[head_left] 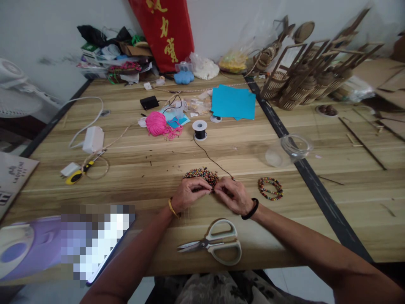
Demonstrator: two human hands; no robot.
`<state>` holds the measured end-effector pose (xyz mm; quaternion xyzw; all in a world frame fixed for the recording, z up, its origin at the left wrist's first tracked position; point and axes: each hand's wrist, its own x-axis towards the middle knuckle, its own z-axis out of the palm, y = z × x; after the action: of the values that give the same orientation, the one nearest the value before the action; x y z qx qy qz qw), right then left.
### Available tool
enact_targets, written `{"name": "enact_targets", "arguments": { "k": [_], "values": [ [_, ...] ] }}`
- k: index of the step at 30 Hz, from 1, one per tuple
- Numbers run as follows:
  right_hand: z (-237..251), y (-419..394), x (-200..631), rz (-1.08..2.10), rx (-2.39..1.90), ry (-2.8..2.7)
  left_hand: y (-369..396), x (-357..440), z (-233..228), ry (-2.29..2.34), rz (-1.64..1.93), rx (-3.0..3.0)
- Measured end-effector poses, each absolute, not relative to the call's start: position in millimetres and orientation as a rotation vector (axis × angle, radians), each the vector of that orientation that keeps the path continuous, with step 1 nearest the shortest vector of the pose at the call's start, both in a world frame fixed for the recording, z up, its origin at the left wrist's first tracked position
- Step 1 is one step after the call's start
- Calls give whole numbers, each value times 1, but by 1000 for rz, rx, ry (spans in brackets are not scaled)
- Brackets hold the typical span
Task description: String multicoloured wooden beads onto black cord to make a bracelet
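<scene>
left hand [189, 194], right hand [232, 195], pinching beads [202, 174]

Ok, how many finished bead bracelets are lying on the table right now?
2, as far as I can tell: the bracelets lie stacked together just right of the right hand, so more could be hidden. Loose beads sit behind both hands.

A cardboard box [14, 177] at the counter's left edge reads "LAOTCHE", and a red banner [164, 31] against the back wall bears yellow Chinese characters too cropped to read.
</scene>
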<state>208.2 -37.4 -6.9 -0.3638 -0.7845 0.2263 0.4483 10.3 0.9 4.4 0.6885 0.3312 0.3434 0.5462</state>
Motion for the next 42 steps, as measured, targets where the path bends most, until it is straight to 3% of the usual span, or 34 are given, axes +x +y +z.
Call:
{"name": "enact_targets", "arguments": {
  "k": [42],
  "values": [
    [-6, -36, 208, 641, -859, -1981, 3, 10, 4, 739, 852, 1680]
  ]
}}
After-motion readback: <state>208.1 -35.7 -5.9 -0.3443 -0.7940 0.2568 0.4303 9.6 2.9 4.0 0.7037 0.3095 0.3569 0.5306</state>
